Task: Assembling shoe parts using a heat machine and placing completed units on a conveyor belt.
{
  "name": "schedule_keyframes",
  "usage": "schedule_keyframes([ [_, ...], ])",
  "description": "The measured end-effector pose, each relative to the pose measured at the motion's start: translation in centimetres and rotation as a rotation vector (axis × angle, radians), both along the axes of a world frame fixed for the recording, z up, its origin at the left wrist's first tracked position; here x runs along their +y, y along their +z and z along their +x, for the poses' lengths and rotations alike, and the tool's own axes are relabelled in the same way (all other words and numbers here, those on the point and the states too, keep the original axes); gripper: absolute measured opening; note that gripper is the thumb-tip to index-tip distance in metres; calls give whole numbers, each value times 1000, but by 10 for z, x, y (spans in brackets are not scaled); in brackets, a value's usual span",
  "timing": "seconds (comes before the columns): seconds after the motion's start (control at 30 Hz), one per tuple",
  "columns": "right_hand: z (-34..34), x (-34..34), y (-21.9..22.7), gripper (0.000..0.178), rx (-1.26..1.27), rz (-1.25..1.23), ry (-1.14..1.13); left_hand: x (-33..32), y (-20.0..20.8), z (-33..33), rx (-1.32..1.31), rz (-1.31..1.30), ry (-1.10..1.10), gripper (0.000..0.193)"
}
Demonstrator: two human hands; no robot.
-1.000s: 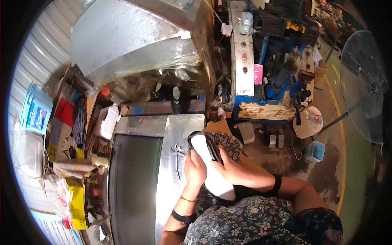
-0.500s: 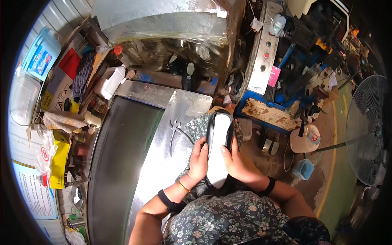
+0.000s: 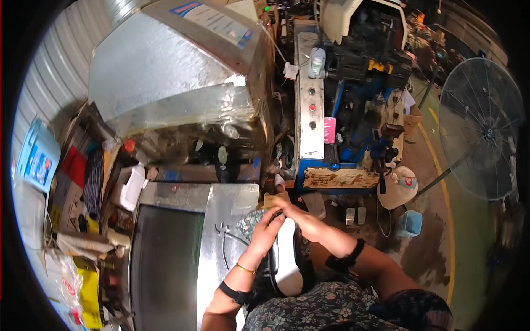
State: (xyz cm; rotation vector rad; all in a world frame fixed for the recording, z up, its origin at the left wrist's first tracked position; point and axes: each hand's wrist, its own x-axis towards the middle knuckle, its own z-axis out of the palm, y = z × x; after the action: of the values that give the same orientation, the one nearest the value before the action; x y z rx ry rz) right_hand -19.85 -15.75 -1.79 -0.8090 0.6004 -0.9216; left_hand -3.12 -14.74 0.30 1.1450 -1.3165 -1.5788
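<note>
A black shoe [image 3: 287,262] lies over my lap with its white sole-shaped face up and its far end pointing away from me. My left hand [image 3: 266,234] is closed around the far left edge of the shoe. At the far tip, my right hand [image 3: 302,222] bends its fingers over the end, right against the left fingers. The fingertips partly hide that end. Left of the shoe, a pair of pincers [image 3: 223,232] with long curved handles rests on the metal plate [image 3: 234,199].
A dark conveyor belt [image 3: 165,265] runs at the left. Beyond it, dark shoes [image 3: 222,165] stand under a large metal hood [image 3: 165,66]. A blue machine [image 3: 342,160], a light stool [image 3: 397,187], a blue bin [image 3: 409,223] and a big fan [image 3: 486,129] are at the right.
My view has tilted up and turned right. Both hands have slid from the shoe's sides to its far end, the right hand crossing to the tip. The shoe sits closer to my body.
</note>
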Motion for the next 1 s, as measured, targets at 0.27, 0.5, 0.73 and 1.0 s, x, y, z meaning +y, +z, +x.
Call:
schedule_keyframes([
  [0.27, 18, -6, 18, 37, 769, -269, -85, -1, -1, 8, 269, 123, 52, 36],
  [0.5, 11, -2, 17, 34, 565, -439, -71, -3, -7, 8, 182, 24, 54, 33],
  [0.73, -6, 0, 19, 61, 325, -380, 60, -5, -3, 10, 139, 3, 28, 42],
  [1.0, 65, 28, 85, 80, 559, -1022, 152, -19, 47, 125, 119, 535, -41, 83],
])
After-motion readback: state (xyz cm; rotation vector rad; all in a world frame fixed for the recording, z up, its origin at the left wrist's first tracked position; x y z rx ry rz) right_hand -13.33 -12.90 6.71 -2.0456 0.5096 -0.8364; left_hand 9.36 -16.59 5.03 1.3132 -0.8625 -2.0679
